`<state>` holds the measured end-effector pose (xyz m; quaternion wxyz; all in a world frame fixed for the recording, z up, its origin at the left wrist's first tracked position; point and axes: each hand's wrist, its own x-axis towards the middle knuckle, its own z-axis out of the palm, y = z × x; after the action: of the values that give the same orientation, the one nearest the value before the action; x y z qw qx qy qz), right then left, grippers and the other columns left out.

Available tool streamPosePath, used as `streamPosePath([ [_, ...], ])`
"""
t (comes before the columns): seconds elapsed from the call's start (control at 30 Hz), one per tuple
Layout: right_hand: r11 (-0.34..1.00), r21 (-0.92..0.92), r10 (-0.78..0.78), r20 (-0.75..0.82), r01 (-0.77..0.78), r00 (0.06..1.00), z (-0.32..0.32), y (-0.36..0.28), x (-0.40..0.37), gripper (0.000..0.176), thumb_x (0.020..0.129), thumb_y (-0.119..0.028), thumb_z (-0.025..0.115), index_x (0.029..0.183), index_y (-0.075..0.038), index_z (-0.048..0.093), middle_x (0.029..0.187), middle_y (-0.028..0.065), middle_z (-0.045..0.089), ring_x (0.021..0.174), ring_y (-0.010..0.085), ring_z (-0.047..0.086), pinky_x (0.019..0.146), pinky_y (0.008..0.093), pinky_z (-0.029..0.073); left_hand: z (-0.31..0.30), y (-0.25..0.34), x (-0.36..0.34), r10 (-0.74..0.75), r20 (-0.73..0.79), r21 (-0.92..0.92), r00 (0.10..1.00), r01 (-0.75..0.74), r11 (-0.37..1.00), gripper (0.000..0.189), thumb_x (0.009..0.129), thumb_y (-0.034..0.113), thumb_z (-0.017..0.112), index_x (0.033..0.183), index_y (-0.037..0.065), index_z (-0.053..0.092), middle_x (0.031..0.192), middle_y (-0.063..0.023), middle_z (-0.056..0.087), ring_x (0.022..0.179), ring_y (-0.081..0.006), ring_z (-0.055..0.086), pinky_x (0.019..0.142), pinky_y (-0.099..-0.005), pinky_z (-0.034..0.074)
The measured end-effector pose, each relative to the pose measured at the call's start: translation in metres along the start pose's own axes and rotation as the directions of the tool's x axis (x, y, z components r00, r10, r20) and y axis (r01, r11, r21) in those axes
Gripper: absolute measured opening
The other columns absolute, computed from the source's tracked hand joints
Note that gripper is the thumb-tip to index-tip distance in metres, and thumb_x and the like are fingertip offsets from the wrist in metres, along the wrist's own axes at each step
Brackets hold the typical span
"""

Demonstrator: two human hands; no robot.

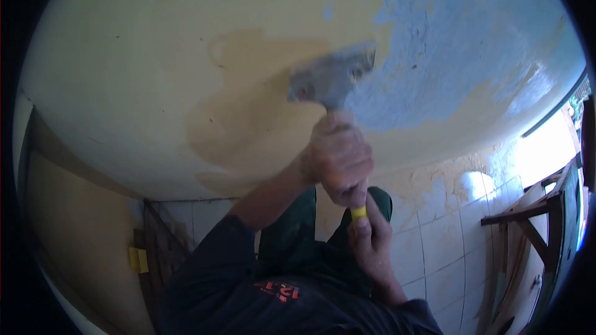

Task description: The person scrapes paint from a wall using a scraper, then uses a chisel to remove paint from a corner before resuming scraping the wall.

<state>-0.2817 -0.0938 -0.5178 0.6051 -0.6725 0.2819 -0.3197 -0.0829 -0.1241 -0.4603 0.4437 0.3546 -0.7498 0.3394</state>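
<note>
A wide-bladed scraper [338, 74] is raised against the wall [143, 56], slightly blurred, its blade close to the border between cream paint and a bare bluish-grey patch [434, 56]. Wrapped around the upper part of its handle is my left hand [341, 158]. Lower down, my right hand [372, 242] grips the yellow end of the handle [358, 212], thumb lying along it. Small paint remnants and cracks mark the bluish-grey patch. My hands' and the tool's shadow falls on the cream paint to the left.
Below the wall lies a white tiled floor [444, 242] with scattered debris near its base. A dark wooden frame [546, 211] stands at the right beside a bright opening [546, 149]. Wooden pieces [152, 260] and a small yellow object [138, 260] are at the left.
</note>
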Motion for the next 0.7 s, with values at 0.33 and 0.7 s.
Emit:
streamPosePath([
  [0.33, 0.999, -0.017, 0.045, -0.010, -0.046, 0.999, -0.004, 0.026, -0.025, 0.045, 0.103, -0.022, 0.048, 0.139, 0.005, 0.049, 0.068, 0.0061, 0.060, 0.063, 0.0089, 0.058, 0.061, 0.0265, 0.048, 0.011, 0.020, -0.025, -0.069, 0.043, 0.013, 0.997, 0.068, 0.998, 0.021, 0.056, 0.031, 0.049, 0.049, 0.012, 0.044, 0.053, -0.0001, 0.047, 0.057, -0.0175, 0.052, 0.072, -0.0363, 0.042],
  [0.7, 0.999, -0.016, 0.033, 0.003, -0.033, 0.999, 0.002, 0.022, -0.019, 0.046, 0.102, -0.018, 0.047, 0.142, 0.004, 0.046, 0.065, 0.0044, 0.056, 0.060, 0.0086, 0.056, 0.059, 0.0260, 0.047, 0.007, 0.010, -0.021, -0.017, 0.029, 0.022, 0.999, 0.016, 1.000, 0.020, 0.057, 0.031, 0.049, 0.049, 0.013, 0.045, 0.053, -0.0005, 0.048, 0.058, -0.0180, 0.054, 0.071, -0.0372, 0.043],
])
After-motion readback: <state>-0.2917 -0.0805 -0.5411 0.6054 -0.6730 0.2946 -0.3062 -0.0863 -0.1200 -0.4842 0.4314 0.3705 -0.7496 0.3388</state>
